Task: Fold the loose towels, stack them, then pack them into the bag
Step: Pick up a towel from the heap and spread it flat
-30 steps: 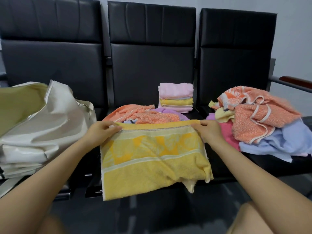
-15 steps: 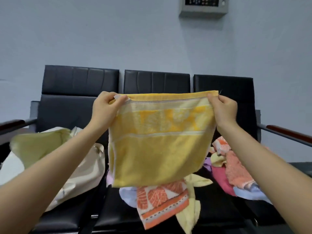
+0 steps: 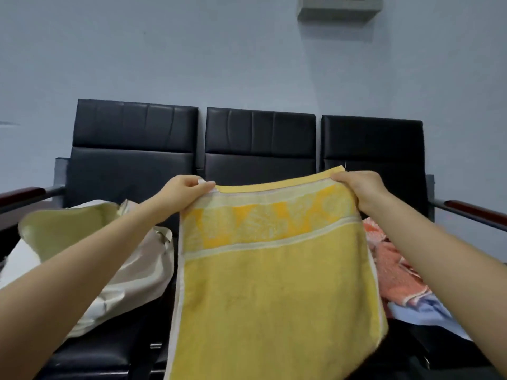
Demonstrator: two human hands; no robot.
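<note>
A yellow towel (image 3: 274,283) with an orange patterned band hangs spread in the air in front of me. My left hand (image 3: 183,193) pinches its top left corner and my right hand (image 3: 359,187) pinches its top right corner. Behind my left forearm, a cream bag (image 3: 126,275) with a pale green inside lies on the left seat. A pile of loose towels (image 3: 395,272), orange over light blue, shows past the right edge of the yellow towel. The middle seat and the folded stack are hidden behind the yellow towel.
A row of three black chairs (image 3: 260,138) stands against a grey wall, with wood-topped armrests at the far left (image 3: 22,193) and far right (image 3: 474,209). A small wall box (image 3: 338,8) hangs above.
I lifted the yellow towel off the seat and spread it out in the air. Since half a second ago it has swung closer and now covers the middle seat's towels.
</note>
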